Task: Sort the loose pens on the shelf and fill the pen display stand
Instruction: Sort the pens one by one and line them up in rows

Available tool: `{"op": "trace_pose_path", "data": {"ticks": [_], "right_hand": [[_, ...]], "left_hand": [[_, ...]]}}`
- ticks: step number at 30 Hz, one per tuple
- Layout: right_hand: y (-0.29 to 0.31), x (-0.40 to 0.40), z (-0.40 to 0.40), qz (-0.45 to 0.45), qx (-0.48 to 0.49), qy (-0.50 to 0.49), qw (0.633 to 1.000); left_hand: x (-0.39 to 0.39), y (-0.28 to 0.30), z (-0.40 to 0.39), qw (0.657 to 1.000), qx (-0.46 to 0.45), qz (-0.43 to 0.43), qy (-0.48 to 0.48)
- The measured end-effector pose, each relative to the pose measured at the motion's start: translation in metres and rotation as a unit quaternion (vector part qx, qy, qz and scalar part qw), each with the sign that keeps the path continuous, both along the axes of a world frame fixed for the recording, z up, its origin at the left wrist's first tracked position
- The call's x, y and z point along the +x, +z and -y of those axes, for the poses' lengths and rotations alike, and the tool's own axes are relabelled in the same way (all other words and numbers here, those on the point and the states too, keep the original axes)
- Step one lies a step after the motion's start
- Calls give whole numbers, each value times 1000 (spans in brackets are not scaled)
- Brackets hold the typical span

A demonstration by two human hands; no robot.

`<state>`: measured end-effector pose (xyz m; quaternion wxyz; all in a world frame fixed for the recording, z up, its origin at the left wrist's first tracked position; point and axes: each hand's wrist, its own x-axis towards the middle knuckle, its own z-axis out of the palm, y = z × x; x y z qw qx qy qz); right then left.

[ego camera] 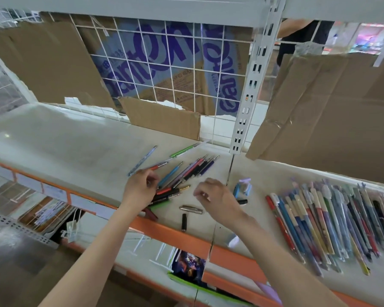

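- I observe the left hand [142, 185] over the near end of a fanned pile of loose pens [182, 176] on the white shelf [75, 138]; its fingers are curled and pinch the end of a red-and-silver pen [159, 166] that points up and to the right.
- The right hand [215, 196] hovers just right of the pile, fingers loosely bent with the tips close together; I cannot tell whether they hold anything.
- The pile holds blue, lilac, red, black and purple barrels, tips angled toward the back right.
- A green pen [183, 150] and a clear blue pen [142, 160] lie apart from the pile, farther back.
- A silver pen cap [191, 208] and a short black cap [184, 222] lie near the shelf's front edge, between the two hands.
- A small cluster of pale blue and lilac pieces [243, 187] sits just right of the right hand.
- A long row of sorted pens [333, 220] lies side by side on the right section of the shelf, well apart from the pile.
- Flattened cardboard [53, 63] leans against the wire grid back [164, 63]; a second sheet [330, 111] stands at the right.
- The shelf's front rail is orange [177, 237].
- I see no pen display stand in this view.
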<state>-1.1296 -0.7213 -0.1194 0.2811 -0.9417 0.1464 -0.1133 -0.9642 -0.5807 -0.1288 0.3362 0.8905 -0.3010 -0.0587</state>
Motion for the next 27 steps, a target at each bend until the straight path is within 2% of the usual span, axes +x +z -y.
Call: {"op": "trace_pose_path", "data": {"ticks": [4,8,12,17,21,24,27], "right_hand": [[-7,40,-24,21,-3,69,997],[-11,61,-33,-34,-57,118,991],[-15,56,-27,-42,-110,107,987],[-13,38,-8,-51,-101,84,990],[-12,22,6,-25,-79,44,996],[-8,19,10,-44,-61,16,997],[-3,24,11,-98,-60,7,993]], "left_hand": [[0,1,-17,998,-26,13,52],[-5,-4,-33,998,1,17,62],[-19,-9,-37,998,55,23,24],[-26,-10,-23,1000,-8,8,-22],[-18,-11,-20,998,-34,-7,-48],[-1,-7,-19,996,-79,11,-36],[26,-4,-11,996,-55,72,13]]}}
